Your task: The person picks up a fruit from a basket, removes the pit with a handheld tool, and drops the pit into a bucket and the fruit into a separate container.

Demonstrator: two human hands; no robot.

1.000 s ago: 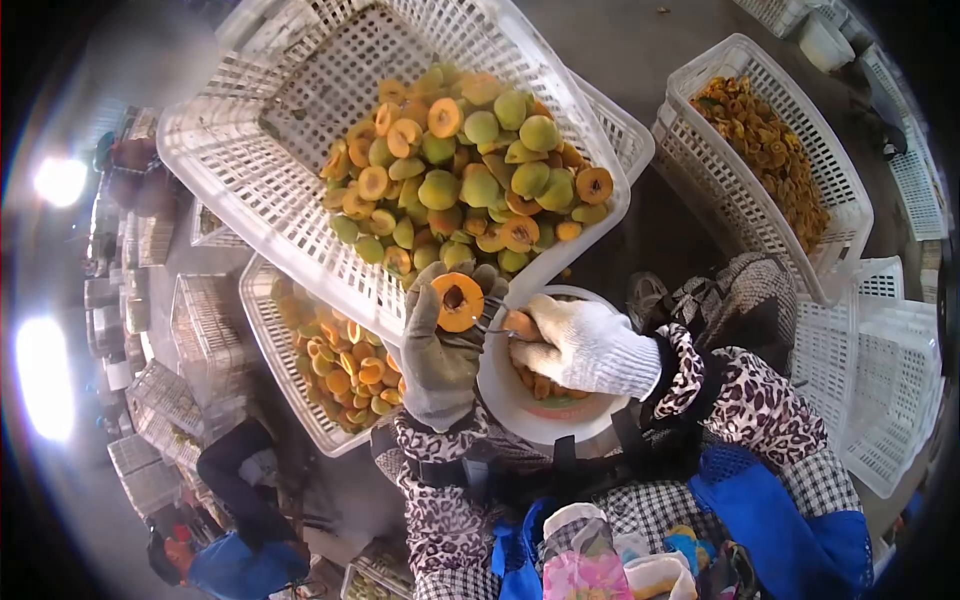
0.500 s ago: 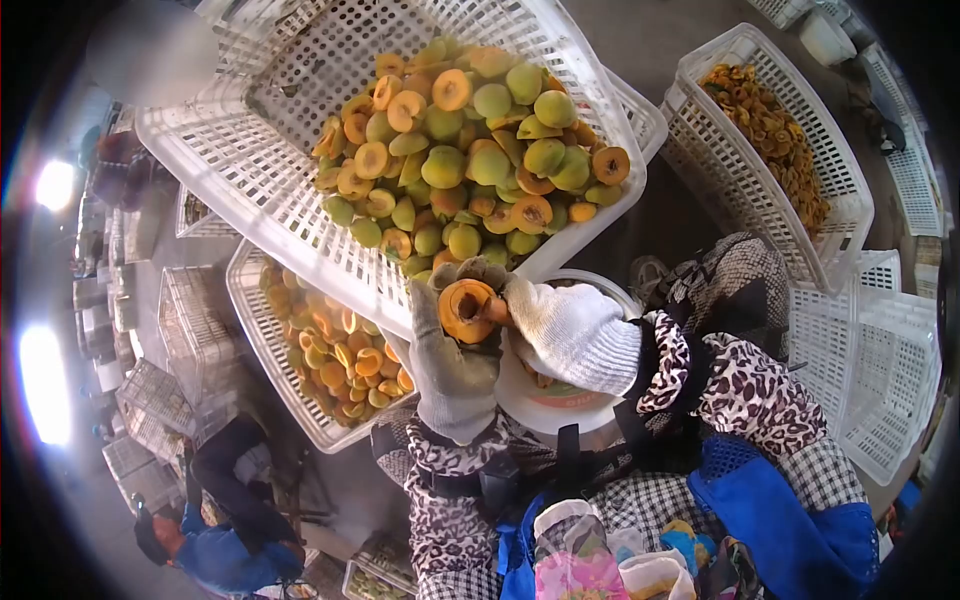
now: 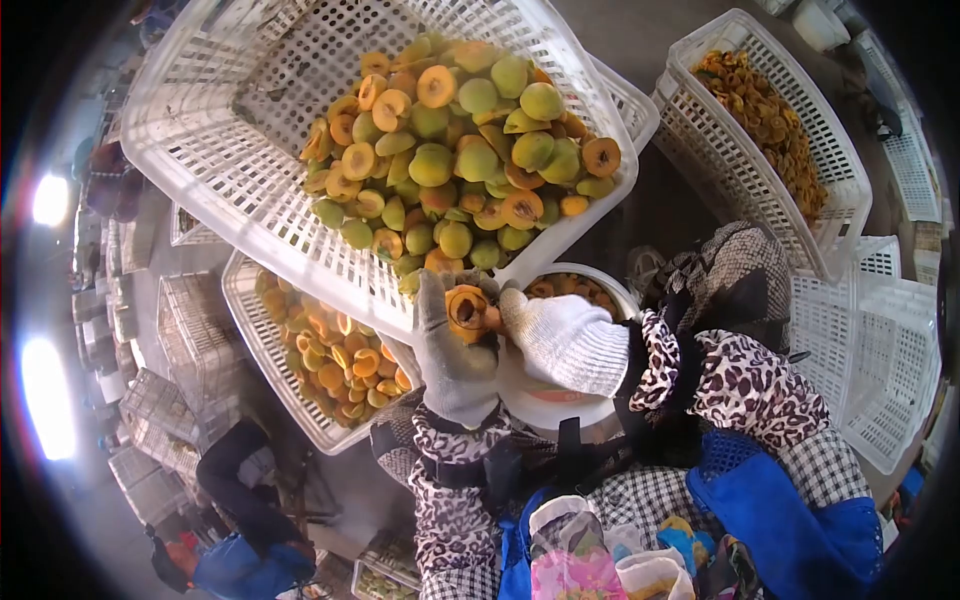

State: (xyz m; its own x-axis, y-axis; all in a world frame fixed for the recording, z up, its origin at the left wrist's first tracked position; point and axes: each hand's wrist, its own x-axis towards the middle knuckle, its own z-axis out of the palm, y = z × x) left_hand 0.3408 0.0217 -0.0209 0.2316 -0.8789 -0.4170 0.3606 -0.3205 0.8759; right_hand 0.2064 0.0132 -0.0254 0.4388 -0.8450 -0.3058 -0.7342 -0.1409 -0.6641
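My left hand [image 3: 458, 365], in a pale work glove, is closed around a peach half [image 3: 466, 312], its cut orange face and brown hollow turned up. From the right, my gloved right hand [image 3: 565, 342] reaches in with its fingers curled together. A short brownish piece shows between its fingertips and the cut face; I cannot tell what it is. Directly beyond my hands, a large white crate [image 3: 240, 205] holds a heap of green and orange peaches [image 3: 455, 165], many of them halved. Under my right hand stands a white bucket [image 3: 545, 408] with small brown pieces inside.
A lower crate [image 3: 250, 325] of orange fruit halves sits at the left. On the right, another crate [image 3: 690, 120] holds shrivelled orange pieces, with white crates [image 3: 860, 350] nearer me. A person in blue [image 3: 250, 565] is at lower left.
My view has shifted slightly. My right hand has drawn a little closer to the peach half, and more of the bucket's contents show behind it. My left hand still holds the half.
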